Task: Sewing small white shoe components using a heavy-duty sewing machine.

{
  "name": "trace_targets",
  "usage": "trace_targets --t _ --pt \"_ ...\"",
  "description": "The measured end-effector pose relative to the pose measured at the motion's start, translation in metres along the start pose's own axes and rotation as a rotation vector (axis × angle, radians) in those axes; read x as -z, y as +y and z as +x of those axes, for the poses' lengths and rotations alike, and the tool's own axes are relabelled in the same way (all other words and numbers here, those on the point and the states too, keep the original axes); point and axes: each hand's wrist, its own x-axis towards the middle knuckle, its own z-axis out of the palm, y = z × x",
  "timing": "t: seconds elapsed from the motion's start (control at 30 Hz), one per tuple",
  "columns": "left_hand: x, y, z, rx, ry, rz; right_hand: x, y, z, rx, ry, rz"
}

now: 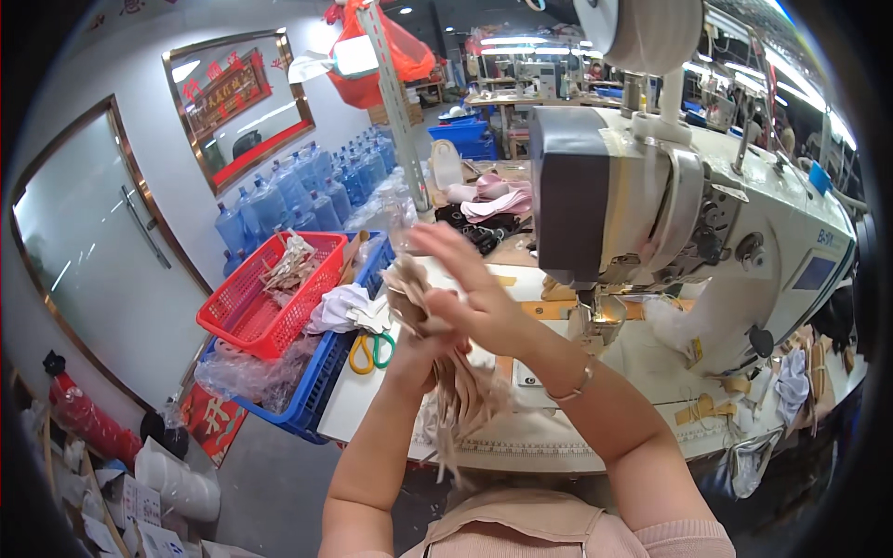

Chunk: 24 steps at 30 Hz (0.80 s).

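Observation:
In front of the sewing machine (642,195), my left hand (417,361) is closed around a bundle of beige cut strips (460,395). The strips look like fabric or thin leather; their frayed lower ends hang over the table's front edge. My right hand (476,296) is at the bundle's upper end, fingers stretched out and apart, a little smeared by motion. Whether its thumb presses on the strips I cannot tell. Scissors with yellow and green handles (372,352) lie on the table just left of my left hand.
A red basket (270,321) with pale scraps sits on a blue crate (307,414) left of the table. White cloth (339,309) lies at the crate's edge. Pink pieces (498,200) and black items are piled behind my hands. Tan pieces (704,409) lie at the right.

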Motion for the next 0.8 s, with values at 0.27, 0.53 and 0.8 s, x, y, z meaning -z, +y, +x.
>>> trace_targets --t 0.27,0.53,0.8 --pt "-0.031 -0.001 0.011 -0.385 0.339 0.086 -0.002 -0.032 -0.073 -0.436 -0.254 0.084" --pt "0.014 -0.011 0.005 -0.216 0.407 0.161 0.051 -0.041 -0.129 -0.436 -0.177 -0.177" --pt "0.034 0.004 -0.002 -0.204 -0.337 -0.739 0.111 -0.061 -0.287 -0.822 -0.038 -0.750"
